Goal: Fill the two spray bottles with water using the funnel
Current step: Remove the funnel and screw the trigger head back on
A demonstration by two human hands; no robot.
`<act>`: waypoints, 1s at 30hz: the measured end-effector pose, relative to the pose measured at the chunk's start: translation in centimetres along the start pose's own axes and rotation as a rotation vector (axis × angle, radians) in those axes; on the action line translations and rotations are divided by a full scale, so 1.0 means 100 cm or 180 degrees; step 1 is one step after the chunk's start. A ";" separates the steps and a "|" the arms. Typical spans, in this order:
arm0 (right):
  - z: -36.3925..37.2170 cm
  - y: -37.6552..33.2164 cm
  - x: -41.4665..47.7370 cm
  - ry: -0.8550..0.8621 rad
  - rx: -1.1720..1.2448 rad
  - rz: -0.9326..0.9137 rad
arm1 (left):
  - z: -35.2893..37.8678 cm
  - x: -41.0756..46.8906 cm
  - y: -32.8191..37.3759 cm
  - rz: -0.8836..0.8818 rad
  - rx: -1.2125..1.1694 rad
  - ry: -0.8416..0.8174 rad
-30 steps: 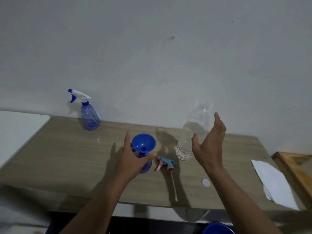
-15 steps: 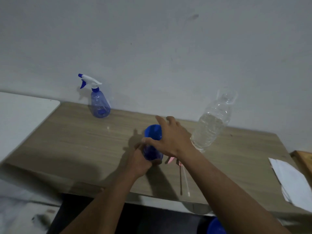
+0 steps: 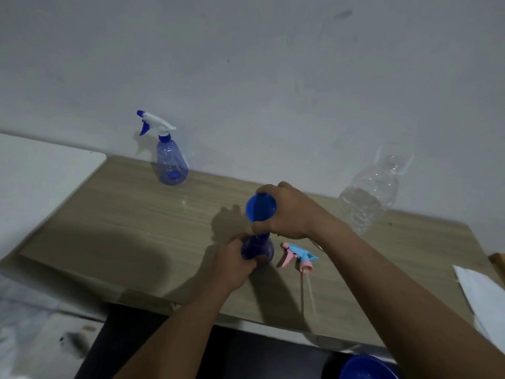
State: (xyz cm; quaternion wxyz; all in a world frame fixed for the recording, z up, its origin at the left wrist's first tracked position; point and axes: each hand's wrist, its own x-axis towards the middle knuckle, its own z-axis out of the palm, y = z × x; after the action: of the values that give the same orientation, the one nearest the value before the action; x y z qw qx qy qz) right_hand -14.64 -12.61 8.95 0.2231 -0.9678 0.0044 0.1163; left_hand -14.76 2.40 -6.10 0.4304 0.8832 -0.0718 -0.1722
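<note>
My left hand [image 3: 235,265] grips the body of an open blue spray bottle [image 3: 259,248] standing mid-table. My right hand [image 3: 292,212] holds the blue funnel [image 3: 259,207] tilted above the bottle's neck, its stem hidden by my fingers. The bottle's pink and light-blue spray head [image 3: 297,255] with its dip tube lies on the table just right of it. A second blue spray bottle [image 3: 170,162] with a white and blue trigger stands capped at the back left by the wall. A clear plastic water bottle [image 3: 369,198], partly full, stands at the back right.
The wooden table [image 3: 123,228] runs along a white wall. White paper [image 3: 481,294] lies at its right edge. A white surface [image 3: 35,176] adjoins the left. A blue round container [image 3: 366,367] sits below the table's front edge.
My right hand came across from beside the water bottle, took hold of the funnel and has lifted and tilted it. My left hand slid down onto the bottle's body.
</note>
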 end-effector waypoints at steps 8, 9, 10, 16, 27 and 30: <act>-0.011 0.014 0.002 -0.0068 0.0196 0.0007 | 0.001 -0.003 -0.003 0.0139 -0.0202 0.0045; -0.012 0.016 0.000 -0.0064 0.0236 0.0025 | 0.001 -0.003 -0.003 0.0178 -0.0218 0.0064; -0.014 0.018 -0.001 -0.0040 0.0301 0.0059 | 0.001 -0.003 -0.004 0.0191 -0.0256 0.0069; -0.020 0.042 -0.012 0.0325 0.1442 0.0428 | -0.002 -0.002 -0.004 0.0363 -0.0285 0.0063; 0.063 0.080 0.025 0.1222 0.1996 0.0921 | -0.004 -0.005 0.001 0.0618 -0.0310 0.0228; 0.088 0.089 0.037 0.1010 0.1451 0.1062 | -0.004 -0.006 0.002 0.0688 -0.0375 0.0211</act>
State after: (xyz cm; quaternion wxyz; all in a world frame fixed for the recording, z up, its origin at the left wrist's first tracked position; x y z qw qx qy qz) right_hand -13.57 -16.67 -3.38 0.4085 -0.8849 0.2236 -0.0050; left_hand -15.19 2.76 -5.51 0.4997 0.8487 -0.1420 -0.0995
